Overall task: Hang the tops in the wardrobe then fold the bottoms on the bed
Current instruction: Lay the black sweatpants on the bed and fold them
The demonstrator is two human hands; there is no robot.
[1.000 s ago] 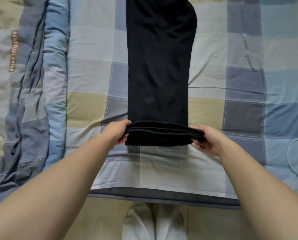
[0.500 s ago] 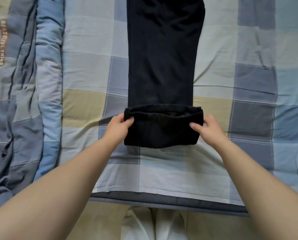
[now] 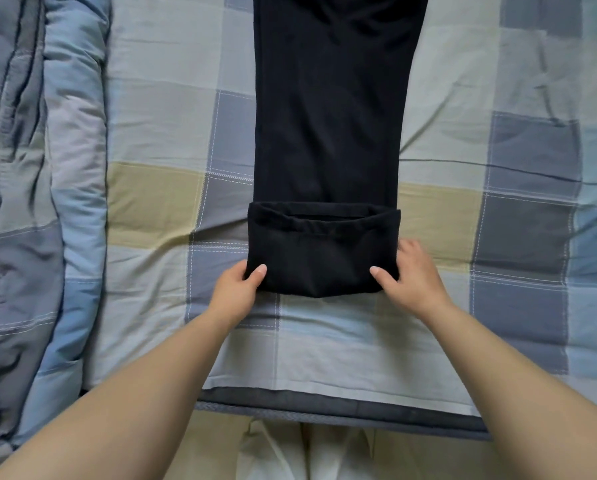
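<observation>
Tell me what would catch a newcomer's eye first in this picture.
The black trousers stretch down the middle of the checked bedsheet, their near end folded over. The left hand and right hand grip that fold's corners. A rumpled blue quilt lies at the left.

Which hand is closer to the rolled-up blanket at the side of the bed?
Left. The left hand grips the black pants' folded end on the side facing the blanket; the right hand grips the far side.

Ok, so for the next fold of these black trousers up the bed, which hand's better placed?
Neither alone. The left hand and right hand grip opposite corners of the folded end of the black trousers, level with each other. If one must lead, probably the right, whose fingers reach farther up the edge.
</observation>
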